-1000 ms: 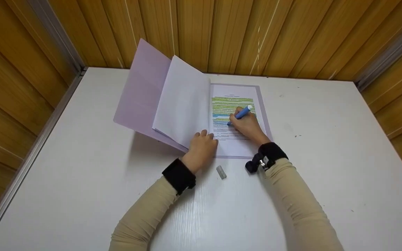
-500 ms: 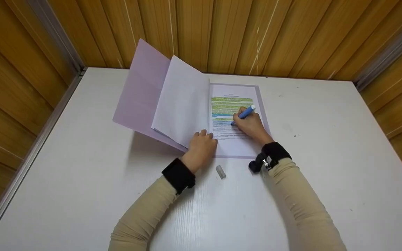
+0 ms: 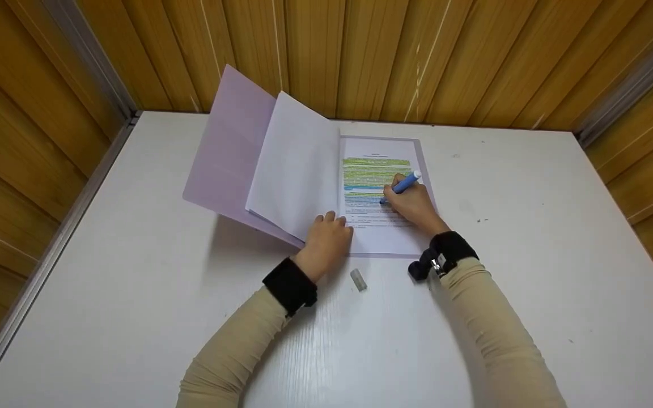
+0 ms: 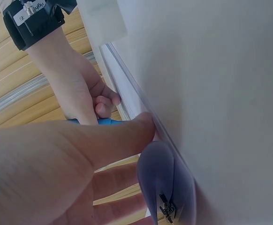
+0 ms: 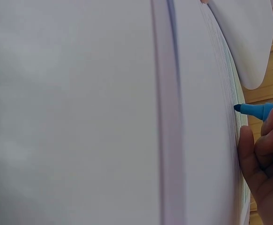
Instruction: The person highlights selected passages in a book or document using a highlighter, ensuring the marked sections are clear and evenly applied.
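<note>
Blue marker point(image 3: 401, 186) in right hand point(image 3: 414, 207), tip on flat printed page point(image 3: 380, 226).

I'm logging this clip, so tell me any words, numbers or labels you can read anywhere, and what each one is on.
Printed page under the blue highlighter in the right hand: lines of text, all too small to read.
Label on the right wristband, left wrist view: sideways writing, too blurred to read with certainty.
Purple folder, held by the left hand: no writing visible.
</note>
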